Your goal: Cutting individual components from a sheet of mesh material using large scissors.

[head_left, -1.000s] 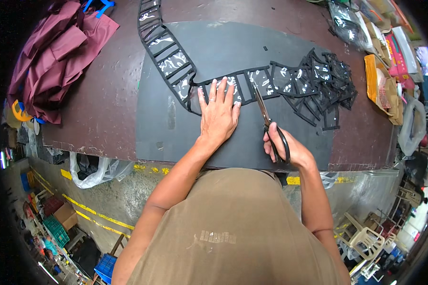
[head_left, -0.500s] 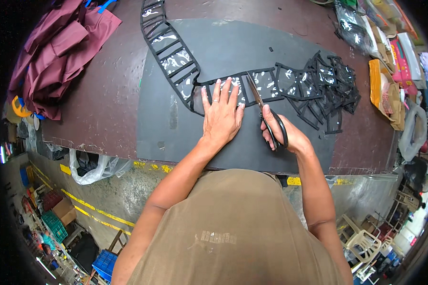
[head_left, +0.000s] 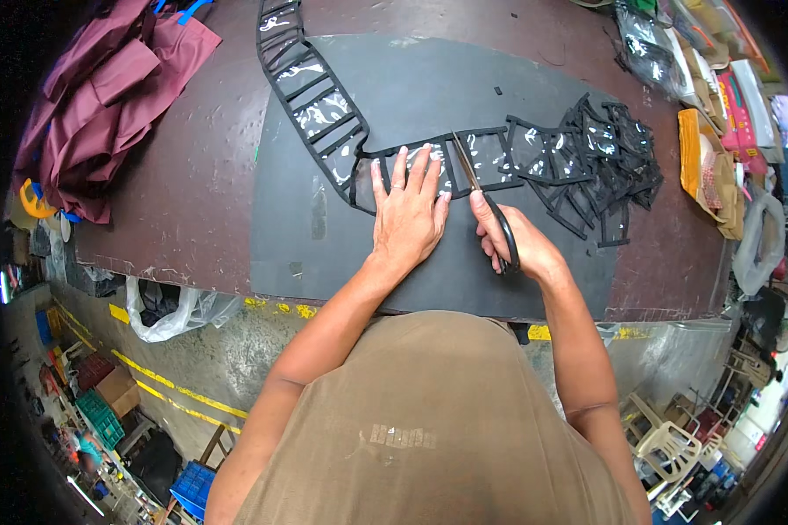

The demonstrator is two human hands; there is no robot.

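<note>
Item: strip of black-framed clear pockets (head_left: pixel 324 114), running from the far worktop (head_left: pixel 193 192) down across a grey mat (head_left: pixel 517 87), then right under both hands. Left hand (head_left: pixel 409 219): flat, fingers spread, pressing the strip just left of the cut line. Right hand (head_left: pixel 512 241): grip closed through the handles of black scissors (head_left: pixel 481 197); blades parted around a black crossbar, just right of the left fingertips. Change since a second ago: blades have advanced further along the strip and the left hand has slid up beside them (the cut seems under way). Right of the grip: heap of separated pockets (head_left: pixel 600 162). Far left: maroon cloth (head_left: pixel 105 105).
</note>
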